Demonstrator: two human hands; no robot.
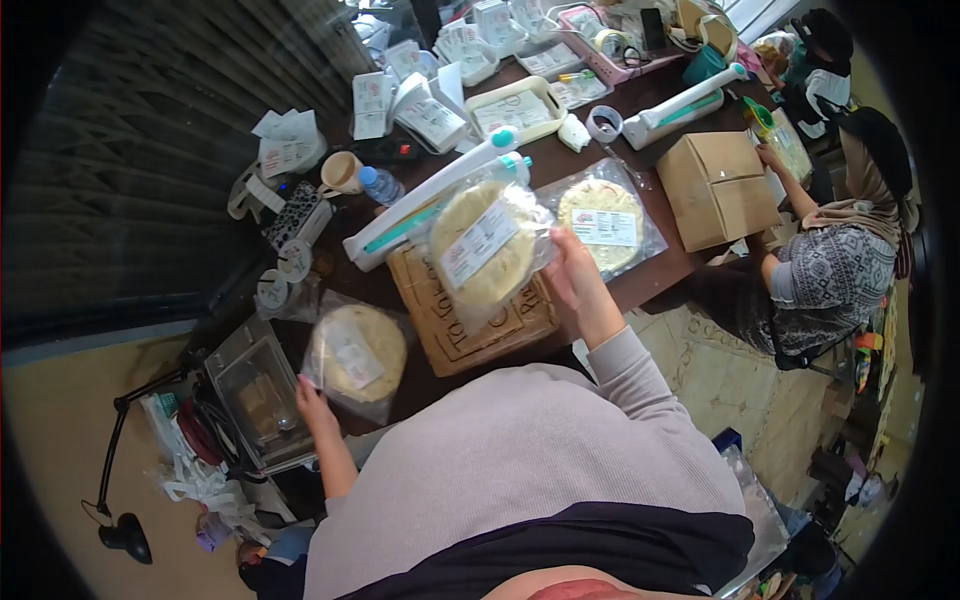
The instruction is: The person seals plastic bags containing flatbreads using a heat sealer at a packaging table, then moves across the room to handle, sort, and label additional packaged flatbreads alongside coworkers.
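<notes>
My right hand (577, 280) pinches the edge of a clear bag of flatbread (500, 268), a round pale disc with a white printed label. It is raised over a brown block with dark lettering (440, 325), partly covering it and a long white-and-teal bag sealer (385, 235). My left hand (316, 408) grips the edge of a second labelled bag of flatbread (385, 345), at the near left of the table. A third labelled bag of flatbread (600, 203) lies on the table, just beyond my right hand.
A cardboard box (715, 190) stands to the right, beside a seated co-worker (840, 265). At the back are stacks of printed labels (432, 118), a cream tray (515, 107) and another bag sealer (685, 105). A cup (342, 172) and a blue-capped bottle (381, 185) stand left.
</notes>
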